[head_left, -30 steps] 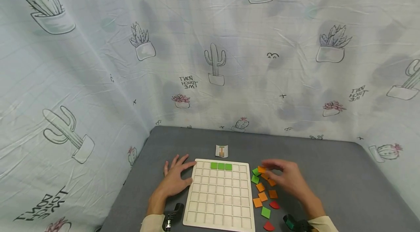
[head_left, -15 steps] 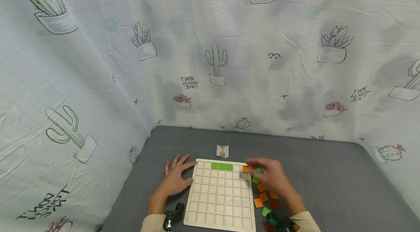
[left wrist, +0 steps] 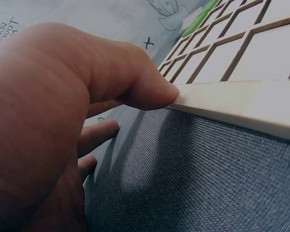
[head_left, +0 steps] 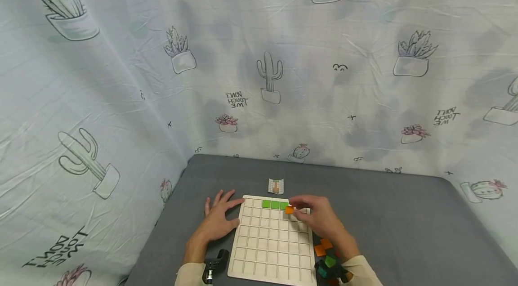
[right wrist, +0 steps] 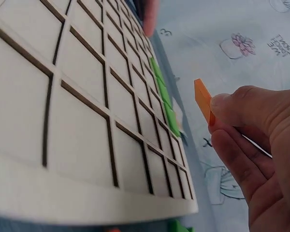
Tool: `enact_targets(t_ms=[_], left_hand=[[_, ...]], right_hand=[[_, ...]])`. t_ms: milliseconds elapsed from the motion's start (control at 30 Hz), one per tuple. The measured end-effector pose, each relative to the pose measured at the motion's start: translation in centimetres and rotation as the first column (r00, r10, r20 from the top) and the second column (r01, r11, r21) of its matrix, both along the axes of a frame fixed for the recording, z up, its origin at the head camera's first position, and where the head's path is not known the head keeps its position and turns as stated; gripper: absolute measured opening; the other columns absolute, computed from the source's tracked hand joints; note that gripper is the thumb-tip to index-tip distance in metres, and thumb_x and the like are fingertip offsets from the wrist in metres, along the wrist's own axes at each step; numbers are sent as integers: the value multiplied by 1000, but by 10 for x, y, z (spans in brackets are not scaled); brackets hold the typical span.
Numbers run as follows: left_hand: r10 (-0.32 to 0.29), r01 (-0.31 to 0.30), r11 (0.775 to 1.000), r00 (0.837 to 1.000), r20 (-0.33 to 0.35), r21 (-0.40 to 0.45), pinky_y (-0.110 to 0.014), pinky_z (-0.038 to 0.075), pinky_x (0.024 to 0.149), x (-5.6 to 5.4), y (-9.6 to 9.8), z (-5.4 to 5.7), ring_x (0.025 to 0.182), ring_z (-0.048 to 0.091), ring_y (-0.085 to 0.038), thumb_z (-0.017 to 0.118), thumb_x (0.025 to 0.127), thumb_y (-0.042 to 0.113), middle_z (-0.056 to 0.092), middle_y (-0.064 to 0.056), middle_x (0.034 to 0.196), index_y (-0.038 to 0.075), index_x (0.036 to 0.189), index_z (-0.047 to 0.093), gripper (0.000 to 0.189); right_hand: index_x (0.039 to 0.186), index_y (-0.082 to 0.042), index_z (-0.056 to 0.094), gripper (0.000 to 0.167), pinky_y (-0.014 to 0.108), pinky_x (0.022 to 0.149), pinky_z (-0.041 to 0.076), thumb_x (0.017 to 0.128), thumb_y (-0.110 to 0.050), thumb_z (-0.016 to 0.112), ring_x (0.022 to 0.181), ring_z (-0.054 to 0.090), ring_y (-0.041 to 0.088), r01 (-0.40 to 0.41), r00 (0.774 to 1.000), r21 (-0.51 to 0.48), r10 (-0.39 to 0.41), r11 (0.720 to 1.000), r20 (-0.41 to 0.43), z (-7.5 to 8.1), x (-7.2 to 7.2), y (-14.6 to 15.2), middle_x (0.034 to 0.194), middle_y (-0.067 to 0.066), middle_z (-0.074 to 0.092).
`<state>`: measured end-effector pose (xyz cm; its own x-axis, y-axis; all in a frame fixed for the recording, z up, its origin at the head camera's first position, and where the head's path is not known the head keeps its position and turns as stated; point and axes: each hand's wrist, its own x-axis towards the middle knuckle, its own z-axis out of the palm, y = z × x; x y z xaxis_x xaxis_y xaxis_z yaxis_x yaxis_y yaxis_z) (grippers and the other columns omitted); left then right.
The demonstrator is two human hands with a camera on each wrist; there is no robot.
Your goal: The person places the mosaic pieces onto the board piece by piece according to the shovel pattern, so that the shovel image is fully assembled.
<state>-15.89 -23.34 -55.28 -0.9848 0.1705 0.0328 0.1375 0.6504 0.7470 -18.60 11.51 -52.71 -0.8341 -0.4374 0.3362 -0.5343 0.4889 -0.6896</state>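
A pale wooden grid board (head_left: 271, 243) lies on the grey table, with three green square tiles (head_left: 275, 205) set side by side in its far row. My right hand (head_left: 317, 216) pinches an orange square tile (head_left: 289, 210) between thumb and fingers, over the board's far part just right of the green tiles. In the right wrist view the orange tile (right wrist: 203, 102) is held by one edge, raised above the grid. My left hand (head_left: 218, 221) rests at the board's left edge with fingers spread; its thumb (left wrist: 154, 89) touches the wooden rim.
Loose orange tiles (head_left: 319, 250) and a green tile (head_left: 330, 261) lie right of the board, partly hidden by the right forearm. A small printed card (head_left: 276, 186) lies beyond the board's far edge. A cactus-print curtain (head_left: 259, 74) hangs behind the grey table (head_left: 396, 214).
My right hand has picked up an orange tile from the loose pile and carried it left over the board, beside the green tiles. My left hand has stayed at the board's edge.
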Motion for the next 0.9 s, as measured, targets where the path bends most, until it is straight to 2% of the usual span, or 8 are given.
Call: enact_targets(t_ms=[300, 467, 667, 900], left_hand=[[3, -3, 1000, 1000, -5, -3, -76, -11, 127, 1, 1, 0, 169, 12, -50, 76, 89, 7, 39, -17, 176, 18, 150, 70, 62], [-1, 1, 1000, 1000, -27, 9, -76, -11, 126, 1, 2, -1, 168, 12, -52, 75, 88, 7, 41, -19, 174, 16, 149, 70, 62], [2, -1, 1000, 999, -47, 15, -77, -10, 126, 1, 2, 0, 167, 14, -54, 76, 87, 7, 42, -21, 173, 15, 148, 71, 62], [-3, 3, 1000, 1000, -27, 1, -77, -10, 127, 2, 1, 2, 168, 13, -52, 78, 88, 6, 41, -18, 174, 18, 148, 71, 62]], right_hand=[[126, -8, 82, 30, 38, 91, 67, 96, -4, 81, 102, 80, 19, -32, 998, -12, 32, 999, 52, -11, -6, -19, 118, 2, 83], [124, -6, 82, 29, 36, 87, 67, 95, -2, 82, 100, 81, 22, -49, 998, -24, 50, 998, 48, -14, -9, -27, 115, 5, 83], [121, -7, 83, 28, 31, 87, 67, 94, -2, 82, 99, 80, 17, -58, 997, 4, 58, 998, 59, -16, -10, -35, 112, 3, 83], [120, -5, 82, 27, 34, 86, 67, 93, 1, 82, 97, 79, 17, -84, 996, 15, 84, 996, 40, -16, -8, -40, 113, 7, 83]])
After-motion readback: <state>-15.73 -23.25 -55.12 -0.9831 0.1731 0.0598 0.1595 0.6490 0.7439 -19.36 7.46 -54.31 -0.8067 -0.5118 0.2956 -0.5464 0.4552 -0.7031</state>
